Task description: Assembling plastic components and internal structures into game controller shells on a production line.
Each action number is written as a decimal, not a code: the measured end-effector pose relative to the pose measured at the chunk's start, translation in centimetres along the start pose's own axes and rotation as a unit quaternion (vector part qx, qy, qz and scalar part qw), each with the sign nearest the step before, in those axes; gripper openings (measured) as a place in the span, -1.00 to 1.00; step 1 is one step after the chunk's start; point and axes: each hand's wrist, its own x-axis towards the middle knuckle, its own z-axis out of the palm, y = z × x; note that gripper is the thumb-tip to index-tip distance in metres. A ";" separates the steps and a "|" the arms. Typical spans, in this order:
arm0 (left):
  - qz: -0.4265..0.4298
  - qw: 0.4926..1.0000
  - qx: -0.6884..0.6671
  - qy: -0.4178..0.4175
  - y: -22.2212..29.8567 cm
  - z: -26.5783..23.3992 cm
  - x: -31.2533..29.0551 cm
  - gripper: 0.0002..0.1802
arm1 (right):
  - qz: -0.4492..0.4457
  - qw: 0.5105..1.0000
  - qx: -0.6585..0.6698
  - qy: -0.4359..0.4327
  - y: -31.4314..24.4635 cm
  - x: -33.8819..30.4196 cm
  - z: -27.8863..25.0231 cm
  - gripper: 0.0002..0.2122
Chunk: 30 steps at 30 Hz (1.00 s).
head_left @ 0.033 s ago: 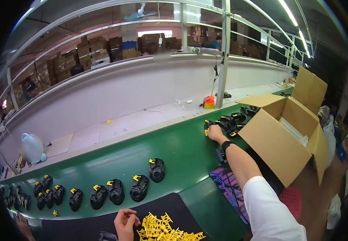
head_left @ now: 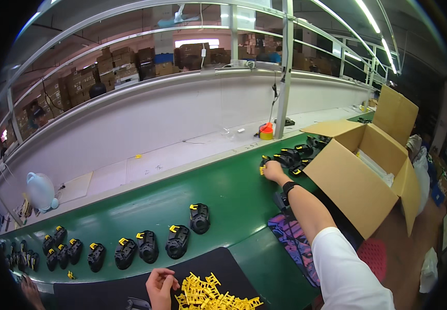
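Observation:
At the far right of the green bench my right hand (head_left: 273, 171) is closed, its fingertips on a small yellow plastic clip (head_left: 262, 170). Beside these fingers lies a black mouse-shaped plastic shell (head_left: 266, 160) with yellow on its top; whether the hand touches it is hard to see. My left hand (head_left: 160, 285) rests at the near edge, fingers loosely bent with a gap to the thumb, nothing visible in it. Just right of it is a pile of yellow plastic clips (head_left: 210, 294) on a black mat (head_left: 223, 261). Single black shells (head_left: 177, 242) with yellow tips stand in a row beyond.
An open cardboard box (head_left: 352, 178) stands right of my right arm, near more black shells (head_left: 302, 151). A patterned purple mat (head_left: 293, 243) lies under that arm. Another person's hand (head_left: 30, 292) shows at lower left. A metal post (head_left: 284, 77) and an orange-yellow container (head_left: 267, 131) stand behind.

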 end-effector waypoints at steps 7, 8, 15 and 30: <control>-0.042 0.990 -0.127 0.052 -0.5 0.4 1.0 -0.93 | -0.005 0.754 0.593 -0.284 -14.5 -14.1 -5.7 -0.84; -0.031 0.984 -0.173 0.007 -2.0 -0.9 1.3 -0.81 | -0.025 0.689 0.644 -0.332 -17.1 -17.4 -6.8 -0.85; -0.008 0.934 -0.353 0.049 -1.5 -0.3 0.5 -0.55 | -0.140 0.422 0.641 -0.626 -27.0 -32.1 -7.9 -0.86; 0.033 0.955 -0.287 -0.064 0.7 -0.4 0.5 -0.45 | -0.310 0.830 0.442 -0.140 -30.2 -31.2 -10.9 -0.87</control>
